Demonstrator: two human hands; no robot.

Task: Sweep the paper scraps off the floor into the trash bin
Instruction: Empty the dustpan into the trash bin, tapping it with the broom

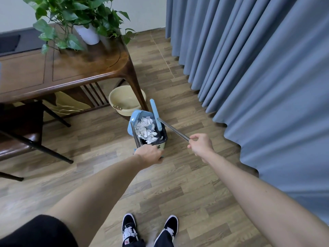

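The left hand (pixel 150 154) grips the dustpan (pixel 140 120) handle, tipping white paper scraps (pixel 145 130) into the black-lined trash bin (pixel 162 138) on the wooden floor (pixel 106 175). The right hand (pixel 200 144) holds the metal broom handle (pixel 172 129), its blue head (pixel 155 114) at the bin's far edge.

- Wood-plank floor (pixel 178 175), brown/grey tones, fills most of view.
- Blue-grey curtain (pixel 258 68) hangs in deep folds along the right, hem on the floor.
- Dark wooden table (pixel 71 72) at left w/ slatted lower shelf.
- Potted plant (pixel 78 16) in white pot on the tabletop.
- Cream basin (pixel 124 102) on floor by the table leg.
- Dark chair (pixel 23 136) at far left.
- Pale wall (pixel 142 11) at back.
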